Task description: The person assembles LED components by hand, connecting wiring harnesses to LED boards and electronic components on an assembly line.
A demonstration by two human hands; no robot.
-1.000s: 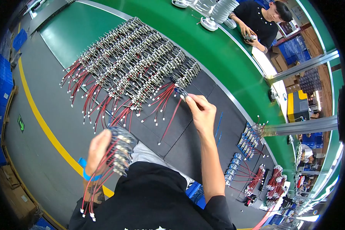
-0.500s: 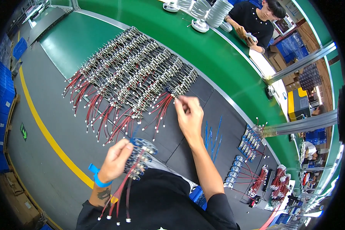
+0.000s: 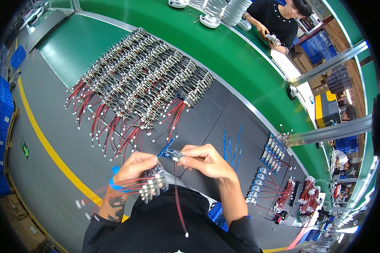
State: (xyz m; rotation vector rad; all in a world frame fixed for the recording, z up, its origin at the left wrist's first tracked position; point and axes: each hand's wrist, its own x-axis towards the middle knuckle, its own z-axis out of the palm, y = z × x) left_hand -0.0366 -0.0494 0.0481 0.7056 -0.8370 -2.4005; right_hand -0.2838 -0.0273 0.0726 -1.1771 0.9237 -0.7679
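Observation:
A stack of small circuit boards [image 3: 154, 185] with white connectors and red and black wires hangs below my left hand [image 3: 136, 169], which grips it. The wires trail to the left, blurred at their ends. My right hand [image 3: 207, 160] pinches a single circuit board [image 3: 173, 154] by its edge, just right of my left fingers. From that board a red and black wire lead [image 3: 180, 206] dangles to a white plug over my shirt. A thin blue strip [image 3: 166, 147] slants upward at my left fingertips, beside the single board; whether it touches the board I cannot tell.
Many wired boards lie in dense rows [image 3: 139, 80] on the dark tabletop ahead. Loose blue strips [image 3: 232, 147], blue boards [image 3: 273, 154] and red wire bundles [image 3: 310, 196] lie to the right. A green conveyor [image 3: 236, 63] runs behind; across it a person [image 3: 274, 25] handles a white part.
My right hand has come back from the rows of boards to my left hand, now with a single board in it. The stack in my left hand has turned, its wires swinging left.

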